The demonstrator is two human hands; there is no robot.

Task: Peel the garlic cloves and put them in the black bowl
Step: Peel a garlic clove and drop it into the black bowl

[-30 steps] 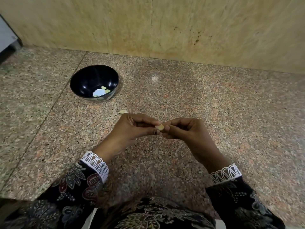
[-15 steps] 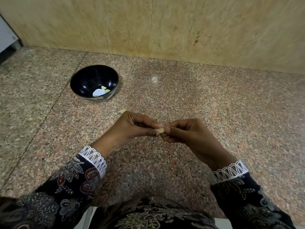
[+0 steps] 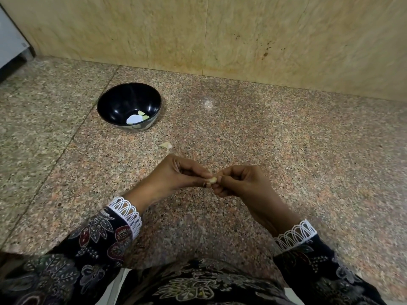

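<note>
Speckled granite in pink, grey and black (image 3: 286, 150) fills the floor of the view, meeting a tan stone wall (image 3: 154, 34) at twelve o'clock. Near the middle, both hands meet over the granite. The left hand (image 3: 176, 175) and the right hand (image 3: 240, 181) each have fingers curled in, and their thumbs and fingertips pinch one garlic clove (image 3: 212, 180) from either side. The clove is small, pale cream-yellow and smooth where it shows; most of it is hidden by the fingertips, so how much skin is on it cannot be told.

At about ten o'clock from the hands sits the black bowl (image 3: 114, 102), glossy inside, upright on the granite. Two pale yellowish peeled cloves (image 3: 142, 115) lie at its bottom beside a round white spot. Between bowl and hands, at eleven o'clock from the held clove, a loose garlic clove (image 3: 166, 145) lies alone on the stone, off-white and curved. Dark floral sleeves with white lace cuffs (image 3: 126, 211) come in from six o'clock.
</note>
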